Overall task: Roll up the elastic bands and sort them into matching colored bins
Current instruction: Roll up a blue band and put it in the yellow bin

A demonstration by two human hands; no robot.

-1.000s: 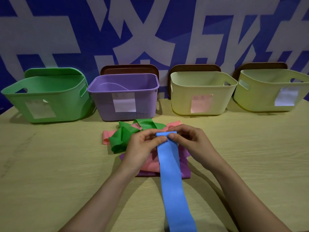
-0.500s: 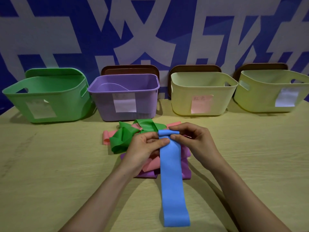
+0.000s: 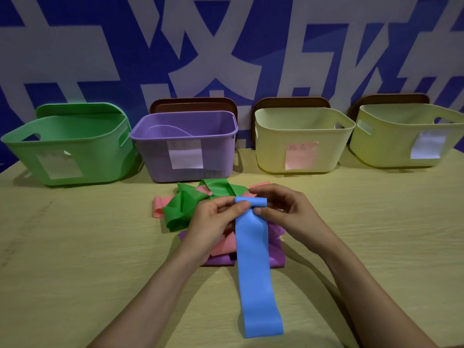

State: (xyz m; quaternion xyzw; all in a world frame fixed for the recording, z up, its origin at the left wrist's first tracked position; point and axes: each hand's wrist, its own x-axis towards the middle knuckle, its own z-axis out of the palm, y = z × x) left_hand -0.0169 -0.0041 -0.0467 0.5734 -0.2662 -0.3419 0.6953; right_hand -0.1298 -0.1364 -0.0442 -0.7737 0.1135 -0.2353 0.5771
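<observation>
You see a blue band (image 3: 253, 259), a green band (image 3: 185, 207), a pink band (image 3: 158, 208) and a purple band (image 3: 277, 259). There is a green bin (image 3: 95, 146), a purple bin (image 3: 155, 159), a pale yellow bin (image 3: 271, 146) and a yellow-green bin (image 3: 389, 146). The wall (image 3: 75, 59) is blue with big white shapes.

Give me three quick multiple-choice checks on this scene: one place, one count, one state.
1. Where does the green bin stand in the row? A far left; B second from left; C far right.
2. How many bins are in the row? A three; B four; C five.
3. The blue band is: A fully rolled; B rolled only at its far end; C lying untouched.
1 A: left of the purple bin.
2 B: green, purple, cream bin, yellow-green bin.
3 B: left hand and right hand pinch a small roll; the rest trails unrolled.
</observation>
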